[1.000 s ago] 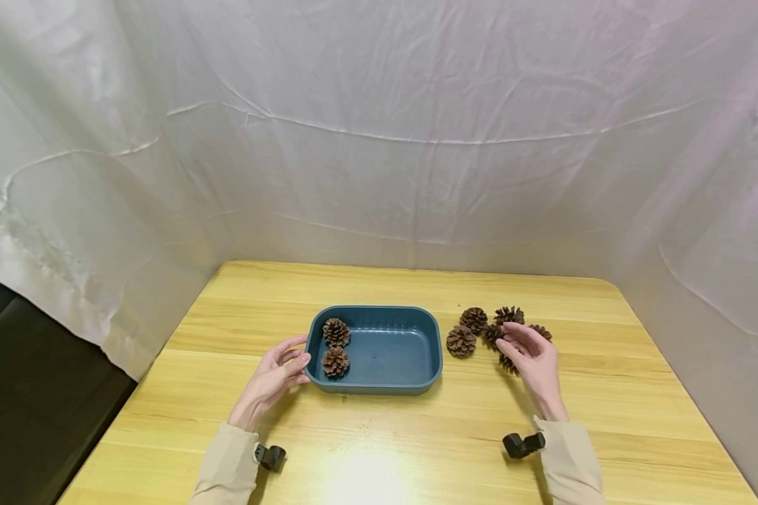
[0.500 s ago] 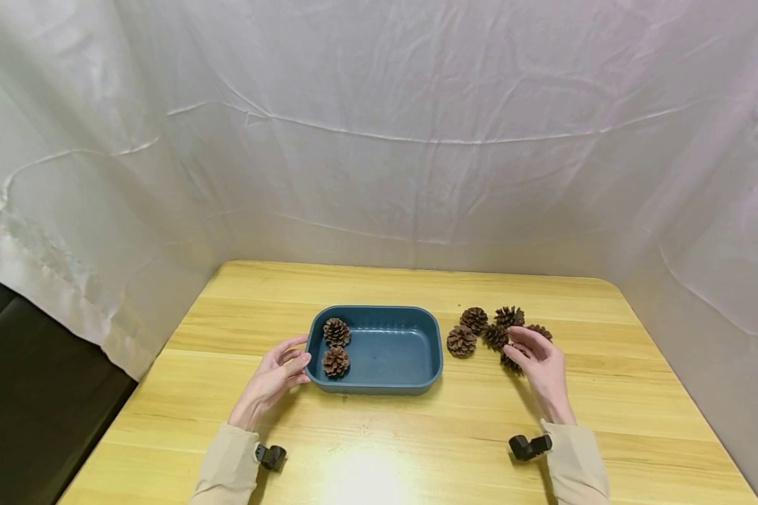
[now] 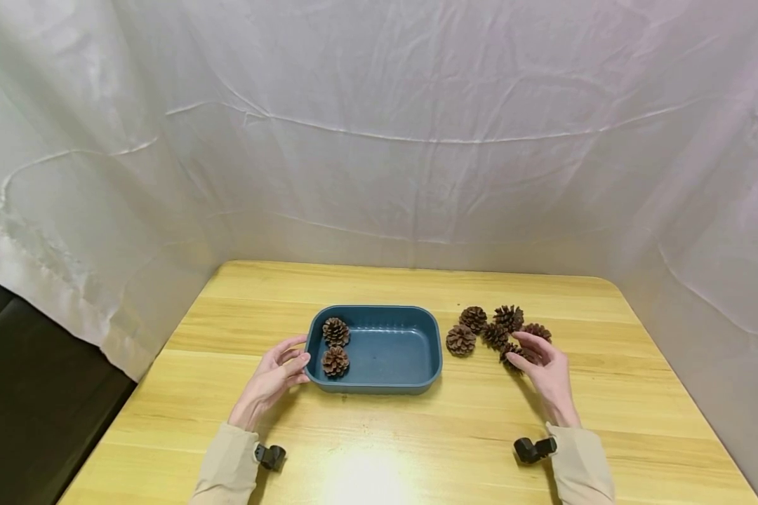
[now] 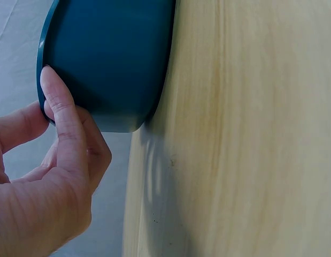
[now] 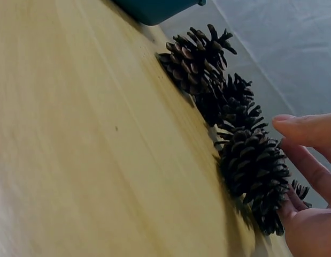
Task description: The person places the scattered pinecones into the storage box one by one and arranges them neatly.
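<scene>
My left hand point(image 3: 276, 379) pinches the left end of a dark blue rectangular plastic tray point(image 3: 379, 387); in the left wrist view its thumb and fingers meet at the tray's rim point(image 4: 41, 53). Inside the tray, two brown pine cones point(image 3: 335, 361) sit one behind the other along the left side. To the right, several more pine cones point(image 3: 461, 341) lie in a loose cluster on the table. My right hand point(image 3: 546, 368) hovers over the cluster's near right part, thumb and fingers spread around the nearest pine cone point(image 5: 253, 163). The right wrist view shows the thumb raised off that cone.
The light wooden table point(image 3: 379, 428) carries the tray at its middle. A pale cloth curtain point(image 3: 379, 175) hangs along the back and both sides. Something black point(image 3: 31, 393) shows at the far left, beyond the table's edge. Each wrist bears a small black camera point(image 3: 533, 449).
My right hand has shifted slightly right and toward me, from above the cluster's middle to the near right pine cone. My left hand and the tray have stayed in place.
</scene>
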{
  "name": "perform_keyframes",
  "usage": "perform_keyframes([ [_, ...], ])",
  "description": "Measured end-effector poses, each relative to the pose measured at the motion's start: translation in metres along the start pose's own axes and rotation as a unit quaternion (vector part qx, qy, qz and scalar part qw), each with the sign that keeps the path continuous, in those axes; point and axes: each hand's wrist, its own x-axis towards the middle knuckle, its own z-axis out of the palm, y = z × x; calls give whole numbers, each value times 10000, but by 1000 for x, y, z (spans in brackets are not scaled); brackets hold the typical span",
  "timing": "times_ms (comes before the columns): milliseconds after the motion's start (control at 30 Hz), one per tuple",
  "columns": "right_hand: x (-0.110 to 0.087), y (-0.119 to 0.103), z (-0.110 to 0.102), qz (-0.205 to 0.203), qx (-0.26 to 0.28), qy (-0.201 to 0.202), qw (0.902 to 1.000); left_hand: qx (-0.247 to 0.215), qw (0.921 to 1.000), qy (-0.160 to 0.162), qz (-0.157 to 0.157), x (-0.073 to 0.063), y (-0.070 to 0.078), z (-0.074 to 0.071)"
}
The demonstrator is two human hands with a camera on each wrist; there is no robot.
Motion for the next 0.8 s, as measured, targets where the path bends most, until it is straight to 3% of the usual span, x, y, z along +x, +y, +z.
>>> perform_keyframes([
  [267,-1,4,-6,85,-251,-343,9991,-54,10000,-68,29,2,-2,-2],
  [500,0,6,-12,465,-489,-672,9955,-80,10000,12,5,2,-1,0],
  [800,0,8,-17,681,-473,-861,9928,-120,9999,-77,97,1,-2,-2],
])
